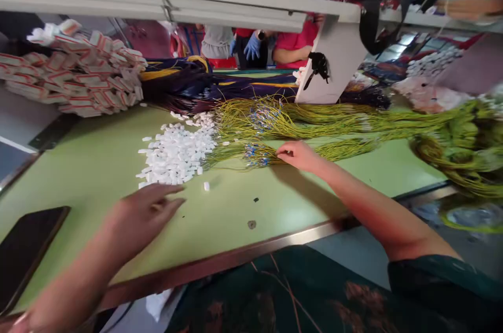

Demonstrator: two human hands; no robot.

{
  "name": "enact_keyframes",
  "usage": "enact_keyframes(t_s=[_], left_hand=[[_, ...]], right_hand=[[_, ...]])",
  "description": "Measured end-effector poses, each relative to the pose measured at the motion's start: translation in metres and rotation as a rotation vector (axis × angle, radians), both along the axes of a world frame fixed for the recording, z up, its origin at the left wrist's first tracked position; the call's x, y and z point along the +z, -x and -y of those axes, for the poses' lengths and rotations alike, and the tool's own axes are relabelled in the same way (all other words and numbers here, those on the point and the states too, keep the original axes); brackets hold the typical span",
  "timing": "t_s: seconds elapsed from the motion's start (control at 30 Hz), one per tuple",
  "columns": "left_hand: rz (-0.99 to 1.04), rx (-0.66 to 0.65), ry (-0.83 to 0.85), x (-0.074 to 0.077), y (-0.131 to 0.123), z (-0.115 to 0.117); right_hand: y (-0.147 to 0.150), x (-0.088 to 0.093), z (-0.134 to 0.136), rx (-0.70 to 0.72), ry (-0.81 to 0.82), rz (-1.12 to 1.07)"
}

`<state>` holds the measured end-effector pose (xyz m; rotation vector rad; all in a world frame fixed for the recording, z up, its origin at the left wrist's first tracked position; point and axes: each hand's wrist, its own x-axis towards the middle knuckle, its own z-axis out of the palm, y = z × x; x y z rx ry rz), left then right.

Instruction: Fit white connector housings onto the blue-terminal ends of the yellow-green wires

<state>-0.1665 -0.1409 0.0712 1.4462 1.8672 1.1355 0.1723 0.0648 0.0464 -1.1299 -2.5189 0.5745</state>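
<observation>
My left hand is over the table at the near edge of a pile of small white plastic connector housings. Its thumb and forefinger are apart, and nothing shows between them. One loose white housing lies to the right of the pile. My right hand is at the nearer bundle of yellow-green wires, its fingers bent and pinched on a wire just right of the terminal ends, which look blue and silvery. The fingertips are partly hidden among the wires.
A black phone lies at the left table edge. White housings with red stripes are stacked at the back left, beside dark wire bundles. A shelf and white upright panel stand behind. People, one with blue gloves, are beyond.
</observation>
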Motion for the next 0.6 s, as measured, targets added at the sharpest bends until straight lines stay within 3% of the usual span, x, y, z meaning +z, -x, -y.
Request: enact_keyframes(t_s=[0.07,0.17,0.27,0.4,0.6], left_hand=[[-0.466,-0.081,0.163,-0.010,-0.034,-0.039],[-0.789,-0.037,0.331,-0.026,-0.058,-0.072],[-0.858,-0.025,0.438,-0.040,-0.058,-0.076],[-0.859,0.023,0.370,-0.050,-0.048,-0.070],[-0.760,0.064,0.287,-0.044,-0.051,-0.088]], right_hand=[[-0.003,-0.014,-0.012,0.076,-0.048,-0.029],[-0.001,-0.031,-0.025,0.254,-0.182,-0.045],[0.005,-0.045,-0.040,0.293,-0.303,-0.119],[0.017,-0.058,-0.066,0.237,-0.328,-0.204],[0.023,-0.060,-0.079,0.175,-0.316,-0.220]])
